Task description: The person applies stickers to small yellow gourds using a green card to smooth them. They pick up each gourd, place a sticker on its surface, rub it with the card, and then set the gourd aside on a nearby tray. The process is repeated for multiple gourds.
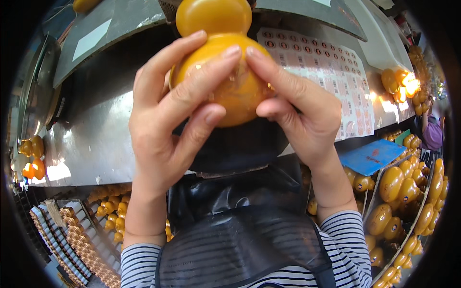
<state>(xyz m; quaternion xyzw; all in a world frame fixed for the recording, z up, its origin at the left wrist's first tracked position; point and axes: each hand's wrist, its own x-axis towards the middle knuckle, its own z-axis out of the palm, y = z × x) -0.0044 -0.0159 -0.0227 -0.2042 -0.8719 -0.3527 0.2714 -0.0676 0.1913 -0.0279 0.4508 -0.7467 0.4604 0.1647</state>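
Note:
A glossy yellow-orange bottle gourd (236,106) stands upright before me, its small round lobe above the wide one. My left hand (161,108) is closed on the left side of the wide lobe, with its fingertips and thumb against the skin. From the right, my right hand (307,108) is curled in, its index fingertip and thumb on the lobe near the left fingertips. Faint marks and glints show between the hands, too blurred to make out. A dark, rounded object (230,151) sits directly beneath the gourd.
A sheet of stickers (343,86) lies right of the gourd on the metal table (103,139). Crates of glossy gourds (391,185) stand lower right, with a blue board (372,157) on top. More gourds (113,211) and strung pieces (81,235) are lower left. A person (433,132) is far right.

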